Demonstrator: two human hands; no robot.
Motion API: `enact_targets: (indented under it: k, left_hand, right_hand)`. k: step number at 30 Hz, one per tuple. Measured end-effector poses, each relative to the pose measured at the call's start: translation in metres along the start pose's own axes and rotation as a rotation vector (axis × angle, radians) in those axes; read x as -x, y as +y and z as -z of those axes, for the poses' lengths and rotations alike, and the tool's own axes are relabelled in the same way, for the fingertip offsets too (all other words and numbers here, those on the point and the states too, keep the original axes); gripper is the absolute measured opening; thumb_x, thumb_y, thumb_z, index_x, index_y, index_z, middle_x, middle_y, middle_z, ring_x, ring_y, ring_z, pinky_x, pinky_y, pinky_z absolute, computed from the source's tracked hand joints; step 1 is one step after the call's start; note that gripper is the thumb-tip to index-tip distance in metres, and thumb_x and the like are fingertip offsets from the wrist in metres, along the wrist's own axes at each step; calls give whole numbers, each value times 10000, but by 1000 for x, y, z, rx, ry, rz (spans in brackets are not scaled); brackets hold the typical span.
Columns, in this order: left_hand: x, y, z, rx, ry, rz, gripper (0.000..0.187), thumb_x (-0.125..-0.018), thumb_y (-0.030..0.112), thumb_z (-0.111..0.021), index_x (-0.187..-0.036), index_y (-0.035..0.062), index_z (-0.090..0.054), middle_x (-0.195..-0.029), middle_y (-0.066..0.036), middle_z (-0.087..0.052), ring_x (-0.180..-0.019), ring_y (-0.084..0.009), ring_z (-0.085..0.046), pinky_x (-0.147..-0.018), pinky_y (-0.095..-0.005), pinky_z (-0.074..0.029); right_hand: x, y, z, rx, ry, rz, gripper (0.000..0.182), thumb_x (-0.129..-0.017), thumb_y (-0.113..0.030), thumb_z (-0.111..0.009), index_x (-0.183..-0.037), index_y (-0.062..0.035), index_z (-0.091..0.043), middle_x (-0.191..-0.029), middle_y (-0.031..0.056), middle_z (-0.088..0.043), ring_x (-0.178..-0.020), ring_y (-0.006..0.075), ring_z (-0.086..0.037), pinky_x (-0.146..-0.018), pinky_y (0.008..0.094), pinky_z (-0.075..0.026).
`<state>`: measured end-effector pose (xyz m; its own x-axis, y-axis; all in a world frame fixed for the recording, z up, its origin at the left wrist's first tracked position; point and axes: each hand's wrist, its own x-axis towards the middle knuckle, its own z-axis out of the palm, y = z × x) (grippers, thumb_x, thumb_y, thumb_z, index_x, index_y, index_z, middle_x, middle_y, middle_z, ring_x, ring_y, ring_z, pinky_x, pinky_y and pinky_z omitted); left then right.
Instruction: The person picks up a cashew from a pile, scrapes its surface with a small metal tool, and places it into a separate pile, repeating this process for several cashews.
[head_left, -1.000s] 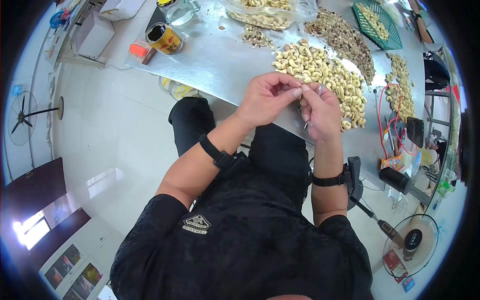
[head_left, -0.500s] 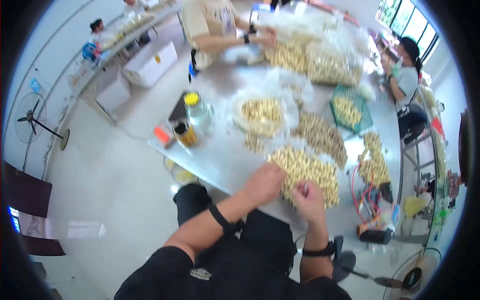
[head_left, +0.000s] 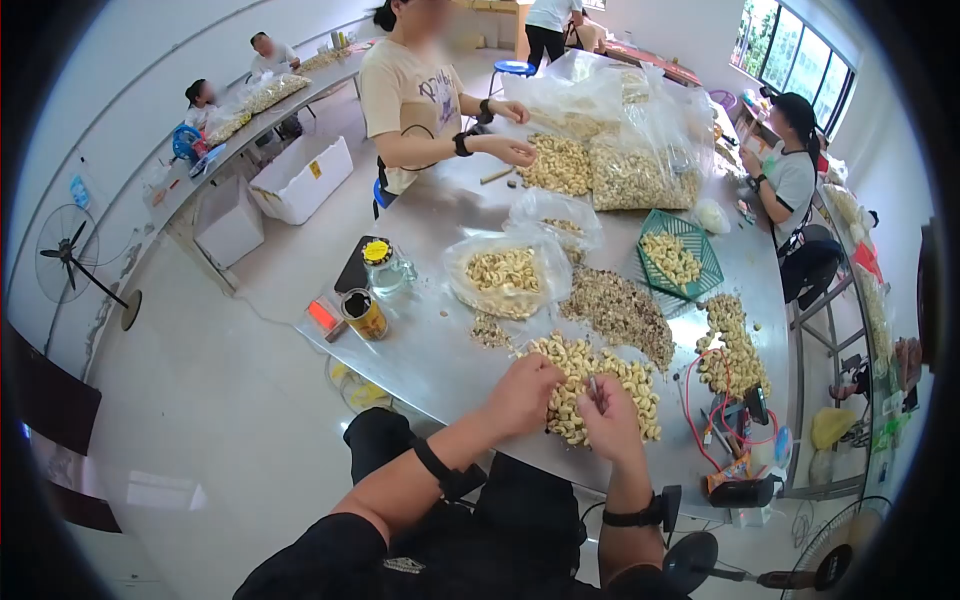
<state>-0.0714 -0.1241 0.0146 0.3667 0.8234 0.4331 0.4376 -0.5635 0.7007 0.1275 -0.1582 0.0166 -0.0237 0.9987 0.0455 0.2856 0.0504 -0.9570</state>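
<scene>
Both hands are over a pile of pale cashew nuts [head_left: 630, 372] at the table's near edge. My left hand [head_left: 525, 394] is closed at the pile's left side, its fingertips pressed together; what they pinch, if anything, is hidden. In my right hand [head_left: 612, 420], closed on the pile's near side, is a small thin metal-looking tool [head_left: 595, 388], its tip pointing up and away from me. Just beyond the pile lies a heap of darker, brownish nut pieces [head_left: 622, 308]. An open clear plastic bag [head_left: 462, 278] of cashews sits to its left.
A green basket [head_left: 652, 262] holds cashews; more nuts [head_left: 728, 345] lie at right, near red cable and tools. A glass jar [head_left: 383, 268], a tin [head_left: 364, 315] and an orange-red box [head_left: 323, 316] stand at left. A co-worker [head_left: 410, 110] works across the table, another [head_left: 790, 170] at right.
The view has tilted up and become sharper. My hands stay over the cashews, close together, the tool still in my right hand. The co-worker opposite now has both hands apart beside the far nuts.
</scene>
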Motion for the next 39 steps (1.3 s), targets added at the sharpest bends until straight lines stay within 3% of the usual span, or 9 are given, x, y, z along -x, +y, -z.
enact_targets:
  k: [4, 7, 8, 11, 14, 17, 19, 35, 39]
  left_hand:
    - [-20, -16, 1, 336, -65, 211, 259, -851, -96, -565, -1022, 19, -723, -963, -84, -643, -864, -183, -625, -759, -304, -504]
    - [-40, -17, 3, 522, -69, 332, 239, -875, -89, -548, -984, 13, -735, -902, -40, -629, -868, -114, -613, -772, -263, -495]
    - [-46, -18, 5, 505, -101, 272, 222, -902, -73, -564, -1027, 17, -724, -899, 0, -620, -853, -79, -599, -752, -236, -489]
    - [-57, -18, 0, 781, -148, 508, 229, -898, -60, -624, -1093, 28, -704, -898, 26, -613, -792, -49, -567, -713, -221, -479]
    - [-70, -27, -5, 779, -178, 356, 285, -874, -48, -694, -1147, 33, -683, -884, 51, -609, -757, -25, -553, -678, -206, -479]
    - [-91, -42, -14, 728, -222, 235, 323, -854, -28, -740, -1166, 31, -677, -887, 46, -622, -758, -25, -571, -680, -201, -501]
    - [-100, -45, -17, 672, -237, 253, 340, -862, -26, -744, -1189, 27, -665, -912, 36, -632, -805, -28, -594, -687, -193, -510]
    - [-97, -66, -20, 1022, -233, 283, 357, -862, -89, -711, -1205, -13, -646, -1104, -39, -660, -963, -83, -628, -843, -225, -546]
    - [-97, -65, -19, 921, -181, 294, 346, -824, -100, -740, -1146, 8, -672, -1076, -20, -638, -906, -72, -609, -796, -204, -532]
  right_hand:
    - [-20, -6, 8, 114, 82, 100, 184, -951, -91, -602, -1101, 14, -624, -800, 88, -633, -689, 141, -584, -650, 313, -484]
    - [-36, -19, 15, 255, 118, 192, 142, -976, -44, -574, -1092, 23, -620, -809, 16, -605, -713, 52, -528, -631, 235, -437]
    - [-40, -20, 17, 257, 142, 214, 121, -973, -48, -582, -1056, 28, -627, -783, 36, -612, -689, 58, -533, -619, 244, -441]
    - [-50, -11, 20, 249, 179, 236, 137, -970, -55, -591, -1071, 29, -629, -801, 45, -628, -709, 65, -546, -632, 251, -453]
    - [-54, -15, 20, 246, 212, 239, 132, -963, -52, -598, -1054, 34, -638, -801, 79, -631, -706, 107, -568, -644, 269, -469]
    - [-60, -13, 23, 319, 244, 306, 142, -948, -89, -598, -1030, 19, -643, -836, 187, -649, -748, 348, -644, -699, 398, -502]
    - [-63, -21, 33, 369, 161, 199, 155, -952, -94, -595, -1049, 13, -651, -866, 190, -666, -799, 381, -649, -726, 415, -506]
    - [-70, -4, 21, 256, 159, 118, 104, -930, -66, -630, -1002, -5, -676, -732, 132, -622, -625, 223, -601, -602, 329, -466]
    - [-72, 5, 18, 144, 166, 71, 116, -943, -82, -661, -1018, 5, -681, -719, 41, -628, -651, 94, -563, -590, 269, -446]
